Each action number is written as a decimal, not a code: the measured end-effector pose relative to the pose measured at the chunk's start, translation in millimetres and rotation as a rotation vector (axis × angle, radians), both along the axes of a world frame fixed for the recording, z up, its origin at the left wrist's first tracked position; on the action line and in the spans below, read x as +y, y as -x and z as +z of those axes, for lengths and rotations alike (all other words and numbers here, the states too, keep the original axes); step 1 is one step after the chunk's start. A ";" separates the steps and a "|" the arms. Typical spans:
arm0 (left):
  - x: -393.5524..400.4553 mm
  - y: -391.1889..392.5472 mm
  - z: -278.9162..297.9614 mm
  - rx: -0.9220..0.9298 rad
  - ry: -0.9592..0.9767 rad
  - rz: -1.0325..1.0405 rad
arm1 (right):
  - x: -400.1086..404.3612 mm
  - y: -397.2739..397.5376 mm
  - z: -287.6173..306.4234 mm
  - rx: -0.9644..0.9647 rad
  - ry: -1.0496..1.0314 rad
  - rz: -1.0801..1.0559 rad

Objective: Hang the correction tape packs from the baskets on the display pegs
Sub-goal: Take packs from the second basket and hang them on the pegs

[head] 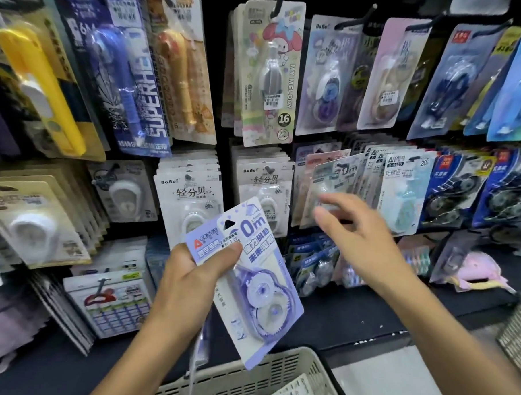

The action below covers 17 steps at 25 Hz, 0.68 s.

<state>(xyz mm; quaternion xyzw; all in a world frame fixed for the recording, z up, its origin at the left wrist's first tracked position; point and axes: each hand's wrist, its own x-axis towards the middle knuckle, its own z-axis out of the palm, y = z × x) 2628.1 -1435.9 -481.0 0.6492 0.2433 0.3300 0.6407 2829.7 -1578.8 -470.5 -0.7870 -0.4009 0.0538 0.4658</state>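
Before the pegs, left hand grip pinching lilac correction tape pack — purple twin-wheel dispenser, right hand loose, empty

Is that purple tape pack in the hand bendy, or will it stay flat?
The purple correction tape pack probably stays fairly flat: the left hand holds only its upper edge, yet it shows no droop. It looks light, being thin card. Its glossy plastic bubble may feel slippery.
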 end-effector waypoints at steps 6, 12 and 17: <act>4.8 -5.7 4.1 -0.122 0.018 -0.048 | 7.2 28.0 -16.5 0.624 -0.156 0.432; 30.3 -5.0 1.6 -0.168 0.301 -0.065 | -23.7 -21.4 -2.6 0.562 -0.478 -0.120; 30.4 -8.2 -0.2 -0.162 0.374 -0.238 | -34.6 -30.7 -1.6 0.398 -0.435 -0.453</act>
